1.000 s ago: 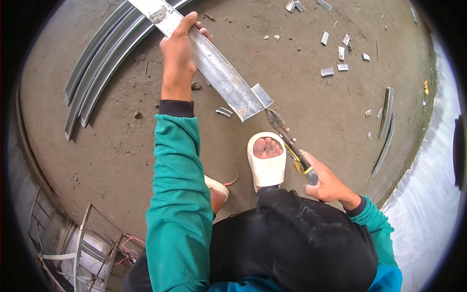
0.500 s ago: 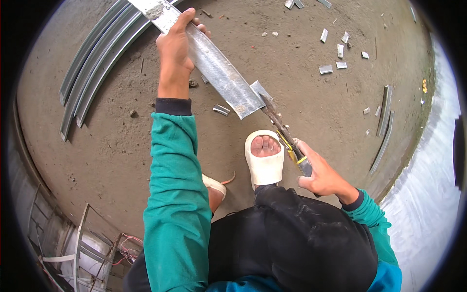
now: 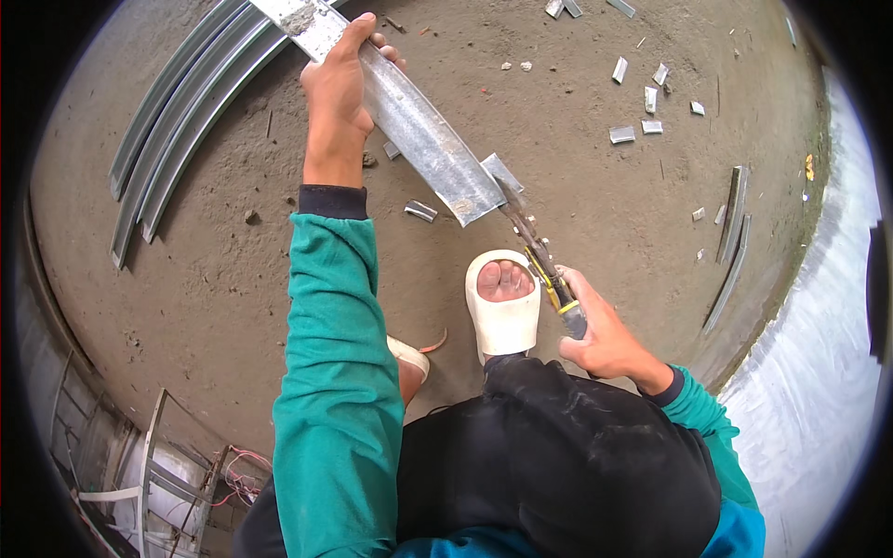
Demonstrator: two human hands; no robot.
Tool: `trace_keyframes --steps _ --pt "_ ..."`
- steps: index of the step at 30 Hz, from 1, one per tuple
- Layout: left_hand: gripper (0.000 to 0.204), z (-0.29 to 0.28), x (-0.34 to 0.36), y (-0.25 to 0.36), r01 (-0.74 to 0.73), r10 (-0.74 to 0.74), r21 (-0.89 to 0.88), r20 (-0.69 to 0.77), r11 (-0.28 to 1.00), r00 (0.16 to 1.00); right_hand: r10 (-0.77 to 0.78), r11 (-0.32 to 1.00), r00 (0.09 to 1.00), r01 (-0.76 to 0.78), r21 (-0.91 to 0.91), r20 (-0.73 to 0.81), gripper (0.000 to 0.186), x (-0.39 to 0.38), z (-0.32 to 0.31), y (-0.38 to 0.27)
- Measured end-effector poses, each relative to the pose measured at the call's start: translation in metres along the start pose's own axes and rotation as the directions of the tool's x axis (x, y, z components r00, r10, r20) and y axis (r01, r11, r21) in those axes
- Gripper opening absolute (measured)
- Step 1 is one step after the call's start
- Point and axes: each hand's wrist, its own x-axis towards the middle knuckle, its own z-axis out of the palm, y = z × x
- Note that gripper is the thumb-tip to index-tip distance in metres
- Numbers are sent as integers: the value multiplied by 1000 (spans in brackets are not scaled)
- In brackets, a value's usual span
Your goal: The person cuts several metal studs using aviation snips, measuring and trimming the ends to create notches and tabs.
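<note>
My left hand (image 3: 339, 88) is wrapped round a long galvanized metal channel (image 3: 423, 130), which slants from the top left down to the middle. Its near end has a flap (image 3: 502, 173) sticking out to the right. My right hand (image 3: 605, 330) grips the dark handles of a pair of tin snips (image 3: 549, 272) with yellow trim. The snips' jaws meet the channel at its near right corner, by the flap. How far the jaws are apart cannot be made out. Below the channel's end, a small metal offcut (image 3: 420, 211) lies on the ground.
Several long channels (image 3: 186, 130) lie together at the upper left. Small metal offcuts (image 3: 622, 134) are scattered at the upper right, and two narrow strips (image 3: 731, 251) lie at the right. My white sandal (image 3: 507, 316) is just below the snips. A metal frame (image 3: 149, 465) stands at the lower left.
My right hand and the snips' handles have shifted slightly left. The channel stays almost in place, still in my left hand.
</note>
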Motion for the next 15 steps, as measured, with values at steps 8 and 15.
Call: trace_keyframes --steps 8,15 --pt "20 -1 -1 5 33 -32 -38 25 999 999 78 995 990 -83 45 117 75 10 2 2" --pt "19 -1 -2 9 34 -32 69 -31 997 999 -181 983 984 181 45 -4 74 16 4 11"
